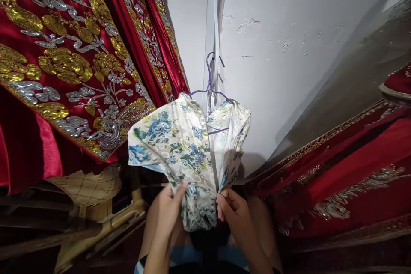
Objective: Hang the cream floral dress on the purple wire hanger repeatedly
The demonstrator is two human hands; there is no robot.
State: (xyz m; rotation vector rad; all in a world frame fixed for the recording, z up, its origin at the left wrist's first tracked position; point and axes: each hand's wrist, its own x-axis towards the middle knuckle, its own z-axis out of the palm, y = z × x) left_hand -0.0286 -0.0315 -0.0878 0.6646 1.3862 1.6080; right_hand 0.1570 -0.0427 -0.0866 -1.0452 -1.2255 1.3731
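A white garment [192, 150] with blue and green flowers hangs on a purple hanger [209, 85], its front open in a V. The hanger's hook is near a pipe on the wall. My left hand [171, 205] grips the garment's left side near the waist, the thumb on top of the cloth. At the open front edge, my right hand [233, 207] pinches the cloth with thumb and fingers. Below my hands the lower part of the garment is bunched up.
Red garments [67, 60] with gold and silver sequins hang at the left. More red embroidered cloth [346, 180] lies along the right. A white wall [272, 51] with a vertical pipe [216, 13] stands ahead. Wooden furniture [105, 227] is at the lower left.
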